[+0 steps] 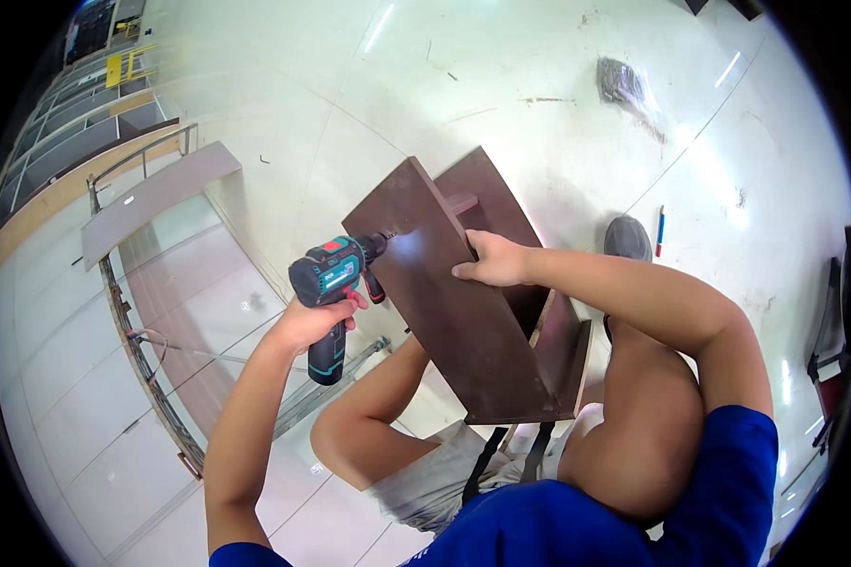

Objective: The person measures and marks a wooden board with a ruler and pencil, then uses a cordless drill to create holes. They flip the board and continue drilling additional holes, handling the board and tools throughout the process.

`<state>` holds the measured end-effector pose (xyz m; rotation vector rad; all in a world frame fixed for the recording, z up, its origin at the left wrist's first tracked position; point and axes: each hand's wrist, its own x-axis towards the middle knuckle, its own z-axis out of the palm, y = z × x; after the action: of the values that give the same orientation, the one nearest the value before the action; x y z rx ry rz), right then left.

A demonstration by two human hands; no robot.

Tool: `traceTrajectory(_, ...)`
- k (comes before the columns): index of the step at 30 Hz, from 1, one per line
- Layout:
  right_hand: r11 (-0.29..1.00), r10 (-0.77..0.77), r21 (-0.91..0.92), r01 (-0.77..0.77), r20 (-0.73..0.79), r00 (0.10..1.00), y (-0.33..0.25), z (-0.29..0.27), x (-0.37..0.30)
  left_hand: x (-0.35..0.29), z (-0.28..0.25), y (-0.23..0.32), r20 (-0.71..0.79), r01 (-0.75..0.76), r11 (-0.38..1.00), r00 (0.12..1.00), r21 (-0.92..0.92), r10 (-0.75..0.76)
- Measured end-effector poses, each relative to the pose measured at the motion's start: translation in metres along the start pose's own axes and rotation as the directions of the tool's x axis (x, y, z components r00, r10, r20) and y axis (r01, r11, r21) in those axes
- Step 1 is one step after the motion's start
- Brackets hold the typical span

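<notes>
My left hand (321, 321) is wrapped around the grip of a teal-and-black cordless drill (336, 269). The drill points right, its bit at the outer face of a dark brown wooden panel, where its lamp throws a bright spot. I cannot tell whether the bit has entered the wood. That panel is one side of a small open brown wooden unit (444, 293), which stands tilted between my legs. My right hand (496, 258) grips the edge of the same panel, thumb on its face. Between the panels a short crosspiece (461, 202) shows.
To the left lies a metal frame (123, 312) with a greyish board (165, 194) on it. On the pale floor are a crumpled plastic bag (620, 83) and a blue-and-red pen-like stick (660, 231). My grey shoe (628, 238) is beside the unit. Shelving (76, 142) fills the far left.
</notes>
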<state>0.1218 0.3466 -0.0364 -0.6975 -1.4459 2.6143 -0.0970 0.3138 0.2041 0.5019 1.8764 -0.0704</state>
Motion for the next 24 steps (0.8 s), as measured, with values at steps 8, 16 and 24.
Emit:
traceTrajectory(8,0.998,-0.031,-0.054,0.03,-0.011,0.999,0.019,0.001,0.015,0.004,-0.001,-0.005,-0.01,0.026,0.994,1.0,-0.103,-0.027)
traceTrajectory(16,0.74,0.107,0.613,-0.278,0.302,0.947,0.028,-0.021,0.013,0.004,0.002,-0.007,-0.034,0.031,0.998,0.999,-0.046,-0.032)
traceTrajectory(24,0.736,0.228,0.646,-0.202,0.044,0.973,0.028,0.014,0.034,0.004,0.005,-0.01,-0.007,-0.012,1.0,1.0,0.024,0.013)
